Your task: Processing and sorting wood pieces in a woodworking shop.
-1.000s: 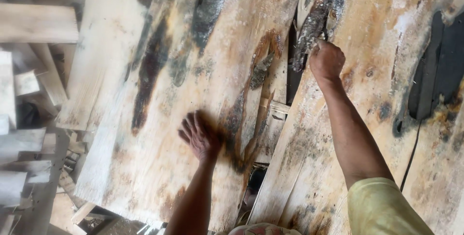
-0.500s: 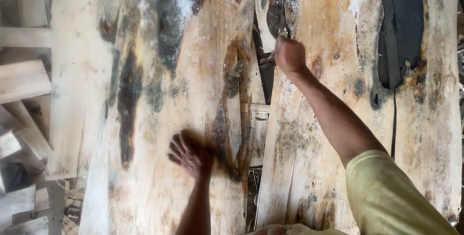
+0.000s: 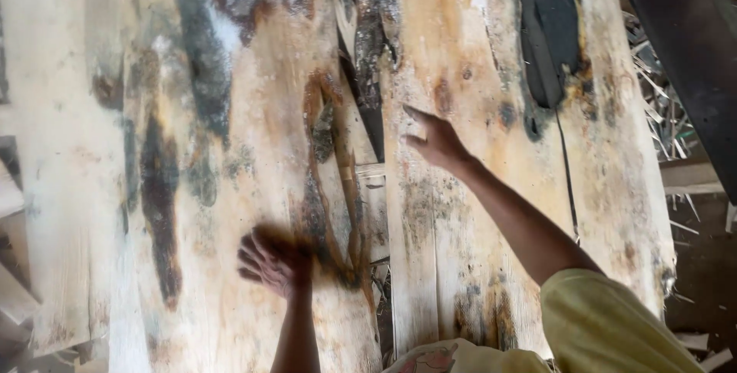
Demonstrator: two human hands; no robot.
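Observation:
Two wide, stained sheets of wood veneer lie side by side below me. My left hand point(image 3: 274, 261) rests flat with fingers spread on the left sheet point(image 3: 230, 189), near its right edge. My right hand point(image 3: 434, 140) hovers over the right sheet point(image 3: 491, 112) with fingers loosely extended, close to that sheet's left edge and the dark gap point(image 3: 368, 112) between the two. Neither hand holds anything. Both sheets are pale with black, grey and rust-brown blotches.
A dark hole point(image 3: 549, 35) with a crack running down from it breaks the right sheet. A dark beam point(image 3: 683, 43) crosses the top right corner. Wood splinters point(image 3: 660, 104) lie past the right sheet, and more pale boards point(image 3: 46, 189) lie at the left.
My right hand has let go of the edge at the gap, opened and drawn back down toward me. The view has shifted right. My left hand stays on the left sheet.

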